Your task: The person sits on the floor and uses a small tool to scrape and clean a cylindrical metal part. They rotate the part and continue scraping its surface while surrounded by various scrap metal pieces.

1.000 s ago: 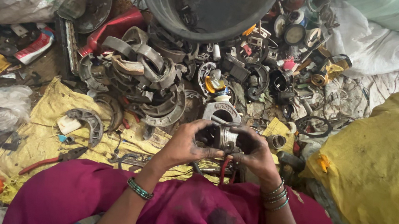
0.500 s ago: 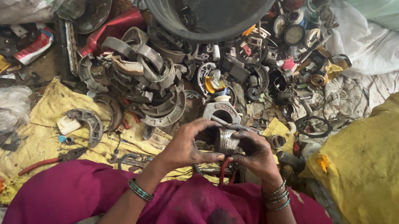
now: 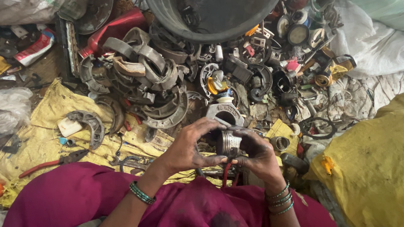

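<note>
Both hands clamped on one part: a short ribbed metal cylinder, piston-like, dull grey and greasy, held over the lap. Left hand wraps its left end, fingers curled over the top; right hand pinches the right end, equally close. Cylinder's long axis appears to run hand to hand. Red-handled tool hangs just below the grip. Beyond the grip, curved brake shoes, rusty, heaped; farther off, a dark round tub. Left of the grip, pliers on yellow sacking.

Scrap pile of curved brake shoes and small parts crowds the ground ahead up to the dark tub; yellow sack blocks the right; only the yellow cloth at left offers passage, pliers lying across it.
</note>
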